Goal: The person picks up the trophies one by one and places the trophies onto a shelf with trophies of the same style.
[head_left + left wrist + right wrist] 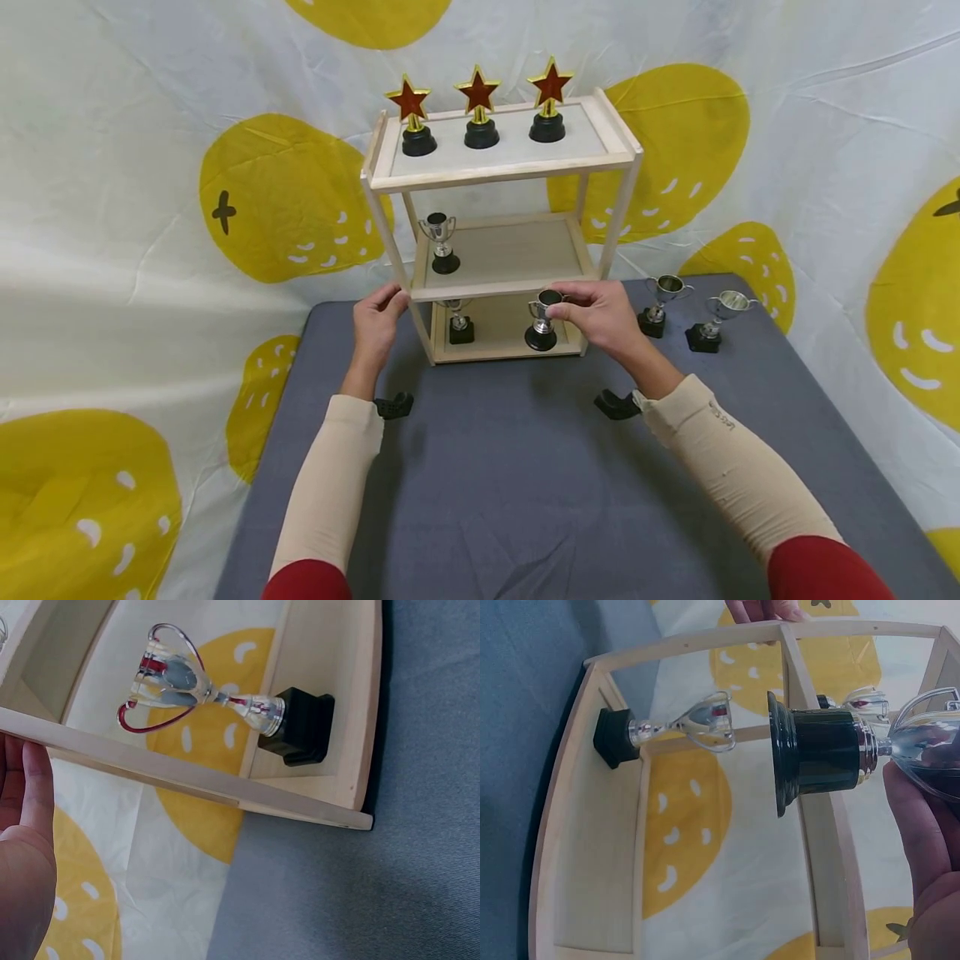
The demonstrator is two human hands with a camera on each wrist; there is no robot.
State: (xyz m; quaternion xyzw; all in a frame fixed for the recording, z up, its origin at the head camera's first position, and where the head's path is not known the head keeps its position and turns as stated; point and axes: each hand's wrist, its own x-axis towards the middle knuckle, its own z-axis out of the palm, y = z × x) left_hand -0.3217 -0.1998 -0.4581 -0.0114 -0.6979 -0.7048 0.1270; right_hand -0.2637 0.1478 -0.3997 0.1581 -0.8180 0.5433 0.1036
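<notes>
My right hand (pixel 603 317) pinches a silver trophy cup (pixel 542 327) with a round black base by its cup, near a handle. The cup is upright, in front of the lower opening of a three-tier wooden shelf (pixel 498 291). In the right wrist view its black base (pixel 817 754) is off the shelf boards. My left hand (pixel 377 323) holds the shelf's left post at middle-board height, its fingers partly hidden behind the post in the left wrist view. A silver trophy cup (pixel 247 712) with a square black base stands on the bottom tier at left.
Another silver trophy cup (pixel 444 250) stands at the left of the middle tier. Three star trophies (pixel 480 112) line the top tier. Two more silver trophy cups (pixel 654 315) stand on the grey tabletop (pixel 480 467) right of the shelf. A patterned cloth (pixel 150 208) hangs behind.
</notes>
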